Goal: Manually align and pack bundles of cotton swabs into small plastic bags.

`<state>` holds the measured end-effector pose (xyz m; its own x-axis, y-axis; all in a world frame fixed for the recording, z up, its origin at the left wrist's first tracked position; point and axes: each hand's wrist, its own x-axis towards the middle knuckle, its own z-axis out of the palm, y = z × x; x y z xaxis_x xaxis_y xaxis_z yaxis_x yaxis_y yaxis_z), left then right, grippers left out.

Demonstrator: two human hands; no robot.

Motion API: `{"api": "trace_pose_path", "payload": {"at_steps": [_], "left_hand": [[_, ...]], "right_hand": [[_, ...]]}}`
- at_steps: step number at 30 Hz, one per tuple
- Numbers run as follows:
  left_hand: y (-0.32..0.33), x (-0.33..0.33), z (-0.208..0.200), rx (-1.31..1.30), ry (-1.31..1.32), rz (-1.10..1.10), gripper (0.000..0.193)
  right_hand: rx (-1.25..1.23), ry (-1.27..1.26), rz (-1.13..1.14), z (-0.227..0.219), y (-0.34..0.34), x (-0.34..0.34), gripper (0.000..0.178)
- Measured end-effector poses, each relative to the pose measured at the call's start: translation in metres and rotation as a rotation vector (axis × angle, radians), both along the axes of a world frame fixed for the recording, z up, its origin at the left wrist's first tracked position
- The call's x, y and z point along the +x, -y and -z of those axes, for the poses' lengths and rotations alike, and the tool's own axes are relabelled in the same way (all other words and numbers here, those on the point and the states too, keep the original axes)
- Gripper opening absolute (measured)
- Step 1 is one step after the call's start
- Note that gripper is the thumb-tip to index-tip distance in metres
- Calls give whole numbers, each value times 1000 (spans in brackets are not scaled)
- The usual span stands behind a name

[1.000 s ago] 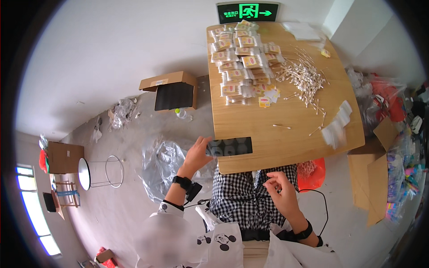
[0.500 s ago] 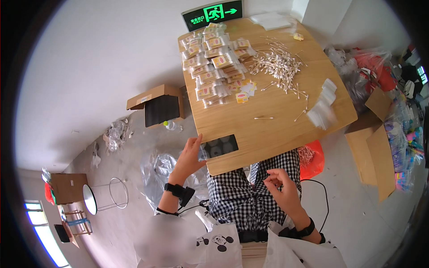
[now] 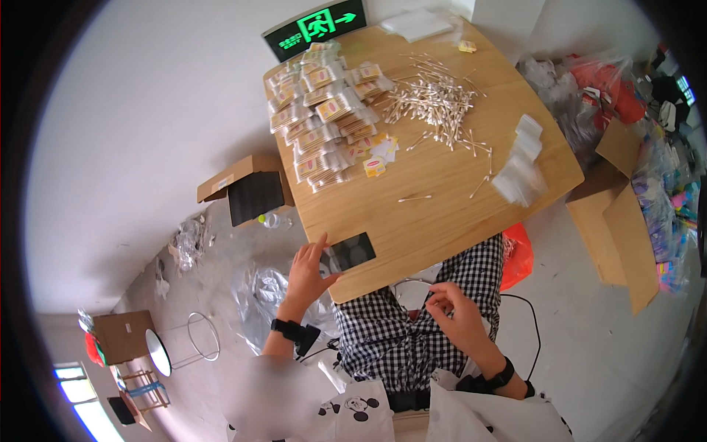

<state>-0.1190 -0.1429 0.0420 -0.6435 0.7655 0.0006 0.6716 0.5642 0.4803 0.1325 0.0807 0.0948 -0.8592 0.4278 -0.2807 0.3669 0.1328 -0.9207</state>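
Note:
My left hand point(image 3: 307, 274) is at the table's near left corner, fingers and thumb spread on either side of the left end of a dark, flat, phone-like slab point(image 3: 353, 251). The slab lies on the wooden table point(image 3: 442, 221) with pale round reflections on it. Over my lap, my right hand point(image 3: 458, 318) is raised with its fingers curled in toward the thumb; I see nothing between them. Beyond the slab, one cotton swab point(image 3: 415, 198) lies alone. Farther back is a loose heap of cotton swabs point(image 3: 442, 107), beside stacked clear packets of swabs point(image 3: 320, 121) with yellow labels.
Loose yellow-and-white cards point(image 3: 375, 166) lie by the packets. Clear plastic bags point(image 3: 519, 173) are fanned out at the table's right. A red bag point(image 3: 518, 258) hangs below the edge. Cardboard boxes point(image 3: 615, 221) stand on the floor at both sides. A green lit sign point(image 3: 315, 28) is at the back.
The whole view has shifted and tilted, with the table now farther left. My left hand's thumb has spread away from its fingers beside the slab. My right hand stays curled over my lap.

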Motion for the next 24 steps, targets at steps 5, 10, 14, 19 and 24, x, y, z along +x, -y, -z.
{"api": "trace_pose_path", "payload": {"at_steps": [5, 10, 14, 19, 24], "left_hand": [[-27, 7, -11, -37, 3, 27, 93], [-102, 4, -39, 92, 40, 72, 68], [-167, -14, -41, 198, 3, 137, 52], [-279, -28, -14, 200, 11, 132, 38], [-371, -30, 9, 17, -320, 13, 46]], "right_hand": [[283, -143, -69, 32, -33, -38, 34], [762, -277, 22, 69, -93, -108, 31], [750, -367, -26, 89, -100, -155, 23], [697, -367, 77, 111, -117, -156, 14], [804, -210, 99, 92, -141, -130, 19]]}}
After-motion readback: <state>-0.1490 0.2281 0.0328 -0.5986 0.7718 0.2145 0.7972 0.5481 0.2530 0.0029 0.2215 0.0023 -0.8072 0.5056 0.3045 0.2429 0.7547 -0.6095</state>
